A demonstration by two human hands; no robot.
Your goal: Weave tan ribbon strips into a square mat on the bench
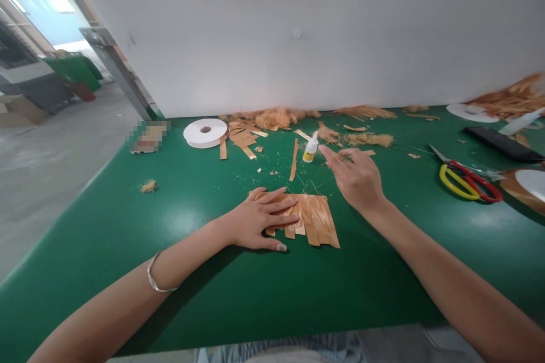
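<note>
My left hand (264,218) lies flat with its fingers spread on a patch of brown strips (317,218). These strips sit side by side, with uneven ends toward me and a shiny, wrinkled surface. The hand covers the left part of the patch. Just beyond it stands a small white glue bottle (310,149) with a yellow label and a pointed tip, upright on the table. My right hand (357,176) hovers beside the bottle, fingertips close to it. Its fingers are partly bent and apart, and nothing shows in them. A single brown strip (294,160) lies left of the bottle.
Red-and-yellow-handled scissors (470,181) lie at right, near a black phone (504,143) and a roll (530,184). A white tape roll (205,133), cut strips (243,135) and tan fibre (276,118) line the back of the green table (191,306), against a pale wall.
</note>
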